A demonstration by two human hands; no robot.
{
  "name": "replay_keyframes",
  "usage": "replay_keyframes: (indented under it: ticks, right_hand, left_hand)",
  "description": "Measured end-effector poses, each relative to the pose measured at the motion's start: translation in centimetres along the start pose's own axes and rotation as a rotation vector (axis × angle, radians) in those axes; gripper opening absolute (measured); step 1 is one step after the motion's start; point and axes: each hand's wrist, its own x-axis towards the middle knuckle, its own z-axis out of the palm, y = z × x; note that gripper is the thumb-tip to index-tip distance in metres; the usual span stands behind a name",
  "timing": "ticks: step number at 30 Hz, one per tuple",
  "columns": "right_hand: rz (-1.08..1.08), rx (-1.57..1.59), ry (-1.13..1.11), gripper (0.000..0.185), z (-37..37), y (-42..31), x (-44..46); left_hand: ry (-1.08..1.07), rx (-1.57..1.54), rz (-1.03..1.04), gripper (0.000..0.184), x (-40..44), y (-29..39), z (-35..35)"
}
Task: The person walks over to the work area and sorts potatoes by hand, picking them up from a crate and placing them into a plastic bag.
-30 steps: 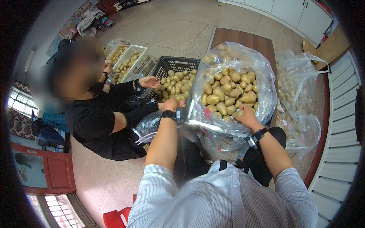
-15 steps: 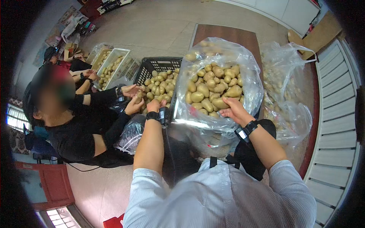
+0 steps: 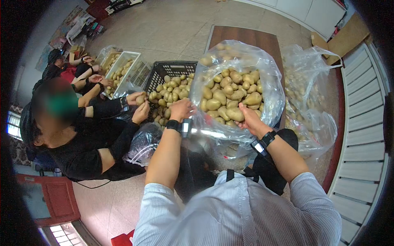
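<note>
Pale floor (image 3: pixel 180 24) extends behind the brown tabletop (image 3: pixel 244 36). We observe the right hand (image 3: pixel 251 119) closed around one potato (image 3: pixel 234 114) at the near side of the clear bag (image 3: pixel 274 94). We locate the left hand (image 3: pixel 179 110) between bag and black crate (image 3: pixel 172 64), fingers partly curled (blurred; we cannot tell whether it grips anything).
</note>
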Motion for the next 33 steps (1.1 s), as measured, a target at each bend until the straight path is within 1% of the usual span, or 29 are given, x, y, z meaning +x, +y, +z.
replay_keyframes:
  ticks: [1,3,5,6,7,8,10,11,13,14,16,19,20,21,22,23,24,25,26,28,30,31,32,33]
  right_hand:
    - [0.001,-0.001,-0.009,0.046,0.2,0.1,0.0]
    - [-0.027,-0.094,-0.039,0.047,0.3,0.3,-0.1]
    - [-0.028,-0.122,-0.063,0.048,0.8,0.1,-0.2]
    - [-0.028,-0.146,-0.074,0.049,1.0,0.0,-0.4]
    - [-0.036,-0.145,-0.099,0.050,1.3,-0.2,-0.5]
    - [-0.036,-0.146,-0.104,0.050,1.5,-0.2,-0.4]
    - [-0.016,-0.191,-0.064,0.049,1.7,-0.2,-0.4]
    - [-0.016,-0.191,-0.063,0.049,1.7,0.1,-0.2]
    - [-0.131,-0.273,-0.072,0.046,1.8,0.5,0.1]
    - [-0.132,-0.271,-0.070,0.046,1.9,0.5,0.1]
    - [-0.171,-0.303,-0.073,0.044,2.2,0.4,-0.1]
    - [-0.135,-0.270,-0.071,0.040,2.0,0.7,0.2]
    - [-0.136,-0.270,-0.069,0.040,1.9,0.7,0.2]
    - [-0.190,-0.278,-0.051,0.035,1.8,0.6,0.2]
    - [-0.244,-0.285,-0.033,0.031,1.9,0.4,0.1]
    - [-0.245,-0.286,-0.028,0.031,2.0,0.2,0.1]
    - [-0.441,-0.379,0.020,0.028,2.1,0.0,0.1]
    - [-0.636,-0.474,0.072,0.026,2.4,-0.2,-0.1]
    - [-0.635,-0.476,0.085,0.026,3.1,-1.3,-1.4]
    - [-0.674,-0.595,-0.035,0.028,5.9,-5.4,-6.9]
    - [-1.204,-0.772,-0.076,0.027,9.1,-9.0,-12.4]
    - [-1.404,-0.928,-0.103,0.029,9.8,-10.5,-14.7]
    - [-1.603,-1.083,-0.134,0.031,10.3,-11.5,-16.8]
    - [-1.702,-0.918,-0.106,0.034,10.6,-11.6,-18.4]
  left_hand:
    - [0.087,-0.644,-0.004,0.022,1.0,-1.2,4.6]
    - [0.162,-1.172,0.112,0.035,2.0,-1.2,8.1]
    - [0.151,-1.050,0.218,0.040,1.7,4.2,2.9]
    - [-0.001,-1.463,-0.190,0.042,1.2,7.9,-1.2]
    - [-0.169,-1.840,-0.632,0.043,0.8,10.2,-3.6]
    - [-0.164,-1.839,-0.635,0.043,0.6,11.0,-4.0]
    - [-0.393,-1.856,-0.480,0.047,0.5,12.0,-4.4]
    - [-0.452,-1.841,-0.458,0.047,0.4,12.4,-4.7]
    - [-0.485,-1.810,-0.449,0.046,0.2,13.0,-4.6]
    - [-0.513,-1.780,-0.442,0.046,0.2,13.1,-4.5]
    - [-0.512,-1.764,-0.436,0.045,0.3,12.9,-4.4]
    - [-0.506,-1.701,-0.407,0.047,0.2,12.5,-4.4]
    - [-0.466,-1.712,-0.443,0.045,0.2,12.5,-4.3]
    - [-0.425,-1.722,-0.478,0.044,0.2,12.4,-4.3]
    - [-0.428,-1.724,-0.475,0.044,0.3,12.1,-4.0]
    - [-0.389,-1.794,-0.459,0.041,0.4,11.6,-3.7]
    - [-0.352,-1.863,-0.440,0.038,0.5,11.2,-3.4]
    - [-0.302,-1.875,-0.469,0.033,0.3,11.2,-4.4]
    - [-0.314,-1.878,-0.461,0.033,0.3,10.7,-4.5]
    - [-0.143,-1.935,-0.504,0.039,0.5,9.6,-4.5]
    - [0.045,-1.952,-0.574,0.036,0.6,8.3,-3.6]
    - [0.107,-1.942,-0.635,0.034,0.6,8.3,-4.3]
    - [0.098,-1.942,-0.638,0.034,0.5,7.9,-4.4]
    - [0.133,-1.954,-0.654,0.034,0.4,7.4,-4.6]
